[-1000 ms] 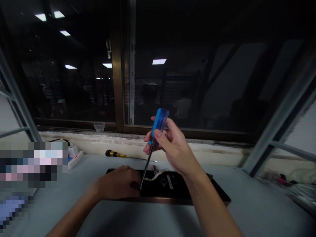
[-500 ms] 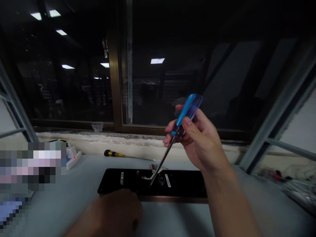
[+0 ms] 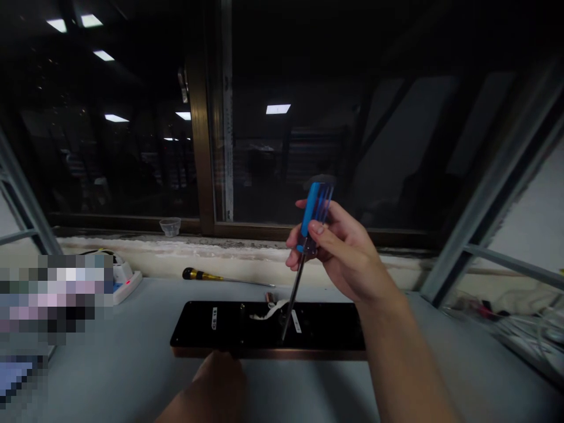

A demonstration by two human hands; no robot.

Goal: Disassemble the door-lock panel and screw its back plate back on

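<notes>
My right hand point(image 3: 346, 247) is closed round the blue, see-through handle of a screwdriver point(image 3: 318, 208). The shaft points down, slightly tilted, and its tip is over or on a long black panel point(image 3: 326, 332); contact cannot be made out. A white strip of cable or ribbon point(image 3: 267, 311) lies on the panel beside the shaft, near a white label point(image 3: 296, 322). At the panel's front edge, left of the tip, rests my left hand point(image 3: 218, 382), dark and seen from its back. Its fingers are hidden.
Behind the panel lies a second screwdriver point(image 3: 205, 274) with a yellow and black handle. A clear plastic cup point(image 3: 170, 226) stands on the window sill. A white power strip point(image 3: 127, 286) sits at the left, tangled cables point(image 3: 524, 320) at the right. Metal frames point(image 3: 484, 194) flank the table.
The screwdriver has become more upright in my right hand, its handle shifting left and down while the tip moved right along the panel. My left hand has moved a little downward.
</notes>
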